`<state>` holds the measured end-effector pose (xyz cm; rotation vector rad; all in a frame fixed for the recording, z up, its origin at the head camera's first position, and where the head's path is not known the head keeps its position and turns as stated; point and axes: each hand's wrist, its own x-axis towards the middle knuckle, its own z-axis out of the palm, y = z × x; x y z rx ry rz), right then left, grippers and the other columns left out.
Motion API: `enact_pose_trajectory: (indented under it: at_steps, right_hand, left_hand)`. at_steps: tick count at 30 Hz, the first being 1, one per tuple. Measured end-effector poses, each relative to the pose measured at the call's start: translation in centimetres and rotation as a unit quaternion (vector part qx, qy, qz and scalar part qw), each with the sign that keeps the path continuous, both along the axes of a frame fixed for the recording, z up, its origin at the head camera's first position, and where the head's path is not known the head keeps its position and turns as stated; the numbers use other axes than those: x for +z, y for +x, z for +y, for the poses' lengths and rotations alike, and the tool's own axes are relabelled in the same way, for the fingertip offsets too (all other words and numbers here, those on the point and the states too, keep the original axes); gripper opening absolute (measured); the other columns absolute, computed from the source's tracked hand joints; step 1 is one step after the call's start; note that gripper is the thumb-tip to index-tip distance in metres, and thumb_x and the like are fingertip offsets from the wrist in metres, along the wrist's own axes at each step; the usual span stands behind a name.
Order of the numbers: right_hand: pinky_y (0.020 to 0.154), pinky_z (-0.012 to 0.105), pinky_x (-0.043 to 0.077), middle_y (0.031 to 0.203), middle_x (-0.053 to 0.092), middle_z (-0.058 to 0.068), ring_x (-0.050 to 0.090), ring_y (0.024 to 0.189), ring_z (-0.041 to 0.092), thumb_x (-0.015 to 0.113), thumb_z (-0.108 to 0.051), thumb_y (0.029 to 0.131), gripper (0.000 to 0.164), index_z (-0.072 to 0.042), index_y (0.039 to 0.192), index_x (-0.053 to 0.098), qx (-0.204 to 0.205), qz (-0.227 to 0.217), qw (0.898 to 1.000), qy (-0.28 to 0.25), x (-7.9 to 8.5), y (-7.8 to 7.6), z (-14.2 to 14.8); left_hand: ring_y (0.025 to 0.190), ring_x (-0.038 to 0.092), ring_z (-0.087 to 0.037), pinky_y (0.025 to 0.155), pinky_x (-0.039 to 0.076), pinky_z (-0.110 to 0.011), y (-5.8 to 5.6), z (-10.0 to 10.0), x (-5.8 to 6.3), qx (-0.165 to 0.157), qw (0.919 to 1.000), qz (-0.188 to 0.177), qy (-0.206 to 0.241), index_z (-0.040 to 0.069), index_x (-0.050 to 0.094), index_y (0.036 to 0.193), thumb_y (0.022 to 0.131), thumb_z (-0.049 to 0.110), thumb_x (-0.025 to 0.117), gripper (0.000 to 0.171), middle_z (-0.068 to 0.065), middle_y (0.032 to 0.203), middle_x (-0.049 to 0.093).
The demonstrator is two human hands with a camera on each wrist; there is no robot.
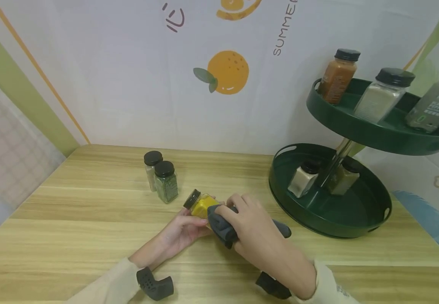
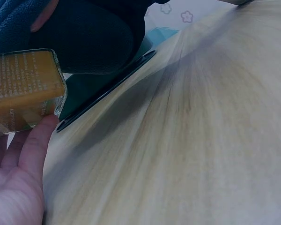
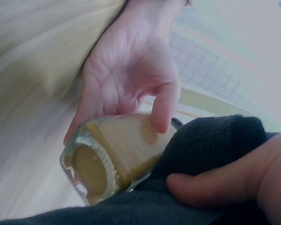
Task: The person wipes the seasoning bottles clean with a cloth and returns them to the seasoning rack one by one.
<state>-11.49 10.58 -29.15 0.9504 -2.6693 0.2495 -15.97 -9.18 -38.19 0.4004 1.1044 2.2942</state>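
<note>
Basically, the step in hand looks like wiping the square clear-glass, black-capped jar of yellow powder [image 1: 204,206] w/ the soft dark-grey cloth [image 1: 220,224]. To do it well, prob. best to hold the glass firmly by its sides, press the cloth flat, turn the jar one face at a time & work into the corners and base rim; too light a hold could let it slip, IMO. Jar lies tilted btwn the thumb & fingers of the left hand [image 1: 189,231], which grips it off the light wood-grain tabletop [image 1: 101,236], capped end roughly twd the tabletop's left edge, base end twd the right hand [image 1: 255,226]. That hand pinches the cloth, which covers part of the jar in the head view. Farther out, a clear jar of green flakes [image 1: 167,188] & a clear jar w/ pale contents [image 1: 150,175] stand twd the tabletop's back-left corner; a round, two-tier dark-green stand [image 1: 329,228] w/ more jars is nr the back-right corner.
</note>
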Motion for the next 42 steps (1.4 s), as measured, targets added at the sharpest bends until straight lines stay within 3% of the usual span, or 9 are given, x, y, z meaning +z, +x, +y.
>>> enact_pose_trajectory:
  at_steps: [4,8,14,21,26,29,36,42]
  right_hand:
    - [0.083,0.039,0.049,0.102,0.057,0.003,0.054,0.094,0.022,0.082,-0.006,0.063,0.055,-0.024,0.108,0.058,-0.007,-0.008,1.0,-0.015,-0.1,-0.4,0.2]
    - [0.077,0.036,0.051,0.096,0.058,0.002,0.056,0.088,0.02,0.081,-0.004,0.064,0.05,-0.022,0.105,0.059,-0.018,-0.001,0.999,-0.038,-0.9,-1.7,0.9]
    - [0.071,0.032,0.049,0.088,0.056,0.001,0.052,0.081,0.017,0.076,0.0,0.066,0.044,-0.019,0.102,0.061,-0.052,-0.006,0.998,-0.021,-1.5,-2.9,1.8]
    - [0.082,0.037,0.049,0.099,0.056,0.004,0.053,0.092,0.021,0.082,-0.006,0.06,0.056,-0.02,0.108,0.058,-0.035,0.0,0.999,0.028,-0.4,-1.1,0.9]
    - [0.078,0.036,0.048,0.105,0.057,0.004,0.052,0.093,0.021,0.079,-0.005,0.062,0.054,-0.022,0.109,0.059,0.018,0.023,0.999,0.038,0.0,0.4,-0.2]
    - [0.076,0.036,0.049,0.107,0.057,0.003,0.053,0.094,0.02,0.078,-0.005,0.063,0.054,-0.023,0.11,0.059,0.031,0.026,0.999,0.035,-0.1,0.6,-0.4]
    - [0.08,0.037,0.051,0.102,0.056,0.002,0.055,0.093,0.021,0.083,-0.006,0.06,0.06,-0.025,0.11,0.058,-0.002,0.013,1.0,-0.008,-0.8,-1.4,0.6]
    - [0.079,0.036,0.051,0.097,0.057,0.003,0.055,0.09,0.019,0.077,0.005,0.059,0.057,-0.02,0.107,0.059,-0.032,0.006,0.999,-0.028,-1.4,-2.6,1.4]
  left_hand:
    - [0.114,0.05,-0.014,0.103,0.04,-0.038,0.0,0.0,0.0,0.003,1.0,-0.003,0.002,0.015,0.038,0.13,0.082,-0.005,0.051,0.054,-0.001,0.124,0.045]
    - [0.115,0.05,-0.015,0.102,0.041,-0.038,0.0,0.1,0.0,0.01,0.9999,-0.007,-0.009,0.017,0.04,0.129,0.081,-0.005,0.052,0.054,-0.001,0.124,0.044]
    - [0.116,0.05,-0.017,0.101,0.042,-0.039,0.1,0.0,-0.2,0.004,0.9998,0.001,-0.02,0.014,0.041,0.132,0.079,-0.006,0.051,0.058,-0.001,0.123,0.049]
    - [0.116,0.051,-0.015,0.1,0.043,-0.033,0.1,-0.1,-0.1,-0.004,0.9998,0.007,-0.016,0.019,0.047,0.125,0.076,-0.011,0.049,0.057,0.001,0.125,0.05]
    - [0.123,0.048,-0.016,0.1,0.042,-0.03,0.1,-0.1,0.1,-0.016,0.9993,0.02,0.027,0.018,0.047,0.123,0.074,-0.015,0.044,0.059,0.001,0.134,0.051]
    - [0.123,0.048,-0.016,0.099,0.043,-0.029,0.0,-0.1,0.1,-0.014,0.9989,0.019,0.041,0.017,0.048,0.123,0.073,-0.017,0.041,0.061,0.001,0.134,0.051]
    - [0.119,0.05,-0.015,0.101,0.042,-0.031,-0.1,0.0,0.1,0.023,0.9994,-0.006,0.025,0.018,0.048,0.12,0.074,-0.016,0.045,0.057,0.002,0.129,0.054]
    - [0.115,0.051,-0.014,0.101,0.042,-0.036,-0.1,0.1,-0.2,0.043,0.9991,-0.006,0.001,0.018,0.046,0.123,0.075,-0.015,0.045,0.058,0.003,0.121,0.051]
